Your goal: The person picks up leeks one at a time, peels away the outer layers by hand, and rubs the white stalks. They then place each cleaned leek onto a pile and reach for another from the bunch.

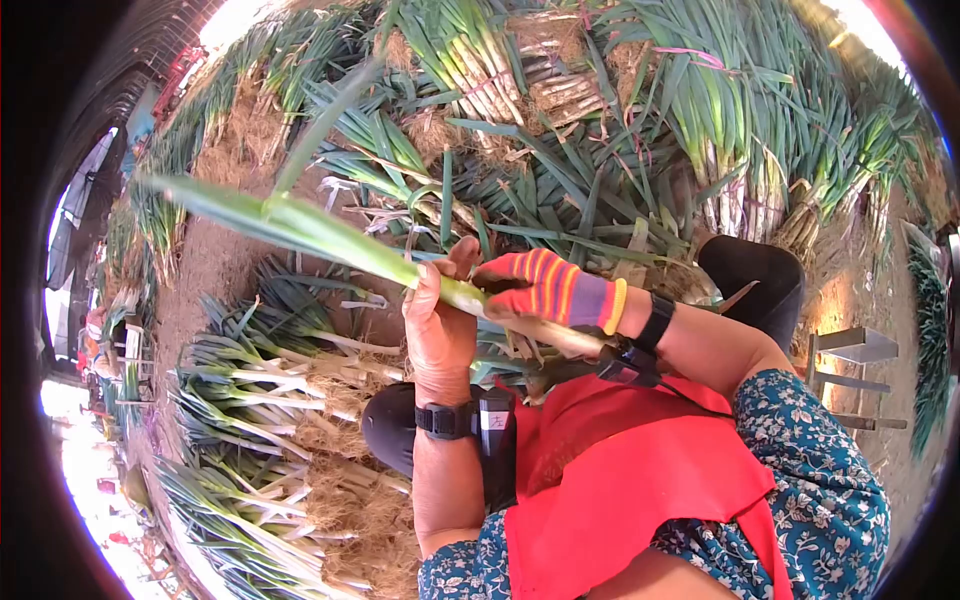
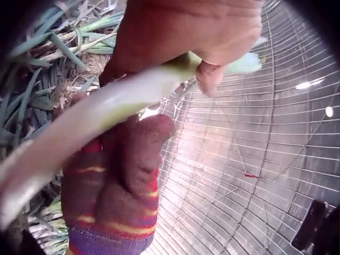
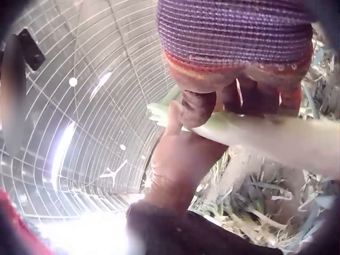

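One long leek (image 1: 330,235) lies aslant before the person, green leaves to the upper left and pale shank toward the right forearm. The bare left hand (image 1: 440,328) grips it where green turns to white, thumb across the stalk. Close beside it, the right hand (image 1: 560,290), in a striped glove, holds the pale part. In the right wrist view the gloved thumb (image 3: 199,109) presses on the leek's shank (image 3: 287,139), with the other gloved fingers along its upper side. The left wrist view shows the left hand (image 2: 186,32) over the stalk (image 2: 90,117) and the gloved palm below.
Loose leeks (image 1: 270,390) with hairy roots are heaped at the left. Tied bundles (image 1: 710,110) stand along the back, and cut green leaves (image 1: 560,190) litter the ground ahead. A small metal stool (image 1: 855,347) is at the right. The person wears a red apron (image 1: 630,470).
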`<state>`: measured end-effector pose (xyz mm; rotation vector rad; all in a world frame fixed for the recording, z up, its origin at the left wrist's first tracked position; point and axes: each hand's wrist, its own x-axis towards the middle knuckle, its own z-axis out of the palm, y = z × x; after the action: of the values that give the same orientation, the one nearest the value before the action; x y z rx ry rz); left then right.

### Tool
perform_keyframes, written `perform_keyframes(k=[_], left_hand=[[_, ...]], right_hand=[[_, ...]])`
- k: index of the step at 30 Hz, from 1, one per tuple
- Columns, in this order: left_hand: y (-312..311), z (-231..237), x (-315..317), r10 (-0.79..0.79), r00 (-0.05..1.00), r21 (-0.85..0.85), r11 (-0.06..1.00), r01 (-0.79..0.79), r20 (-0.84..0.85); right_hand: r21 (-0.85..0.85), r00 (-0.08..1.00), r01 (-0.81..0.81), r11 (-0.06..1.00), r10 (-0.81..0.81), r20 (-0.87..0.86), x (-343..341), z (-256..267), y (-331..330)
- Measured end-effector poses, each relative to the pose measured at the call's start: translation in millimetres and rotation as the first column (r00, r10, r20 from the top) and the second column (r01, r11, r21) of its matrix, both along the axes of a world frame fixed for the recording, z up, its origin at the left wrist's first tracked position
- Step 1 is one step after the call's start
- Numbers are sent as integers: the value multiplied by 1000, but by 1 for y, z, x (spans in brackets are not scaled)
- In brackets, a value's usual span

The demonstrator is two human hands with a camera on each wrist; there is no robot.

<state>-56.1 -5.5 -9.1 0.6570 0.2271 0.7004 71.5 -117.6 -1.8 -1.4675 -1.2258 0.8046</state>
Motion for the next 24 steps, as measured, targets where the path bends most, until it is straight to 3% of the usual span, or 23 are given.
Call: perform_keyframes(k=[1,2,5,6,7,9,10,12,14,17,19,21,22,24], left_hand=[[1,-2,0,8,1000,-1,1000,-8,1],[0,-2,0,-6,999,4,1000,6,-50],[-2,-3,1,-33,992,-2,999,34,-123],[-2,-2,2,-43,995,46,998,48,-89],[-3,0,3,-53,997,93,994,58,-52],[-3,1,2,-69,997,49,996,70,-18],[-2,-2,2,-64,997,71,995,66,-37],[-4,0,2,-49,996,66,996,54,-70],[-6,8,-2,-25,996,49,998,29,-85],[2,11,-15,82,994,-18,996,-84,-74],[9,12,-22,125,992,-88,989,-122,31],[11,13,-27,179,984,-128,976,-175,22],[10,12,-28,225,974,-167,961,-220,13],[10,9,-34,247,969,-184,952,-243,-5]], right_hand=[[-13,993,-23,1000,22,-117,-2,2,7],[145,999,42,989,-46,26,-9,1,16],[67,984,81,994,-91,151,-14,6,18],[150,993,68,986,-81,81,-14,4,17],[147,993,69,987,-82,81,-10,-5,19],[346,983,67,936,-121,138,-4,-16,25],[342,984,67,937,-119,135,-2,-21,23],[229,849,131,965,-228,477,-1,-8,16],[158,812,161,974,-221,540,14,-14,8],[66,655,294,953,-252,712,49,-47,-15],[44,577,294,955,-214,788,72,-68,-46],[-216,572,363,906,-34,819,88,-83,-73],[-223,576,363,905,-29,817,98,-94,-86],[-51,332,283,958,-48,942,117,-116,-112]])
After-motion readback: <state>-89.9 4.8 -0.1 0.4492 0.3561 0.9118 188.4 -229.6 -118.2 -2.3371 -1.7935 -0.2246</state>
